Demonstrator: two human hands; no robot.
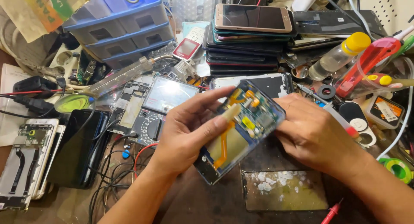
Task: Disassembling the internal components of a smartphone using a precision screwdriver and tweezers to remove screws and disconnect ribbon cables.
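Opened smartphone (pixel 239 131), back cover off, held tilted between both hands above cluttered bench; orange flex cable and circuit board exposed, small parts hard to make out. Lower corner partly hidden by left hand (pixel 185 135), which clamps phone's left edge, thumb pressed across its middle. Right hand (pixel 312 135) grips upper right edge, fingertips hidden behind phone. Analog multimeter (pixel 161 105) just beyond left hand; stack of phones (pixel 250 38) farther; cracked glass panel (pixel 284 190) below right hand.
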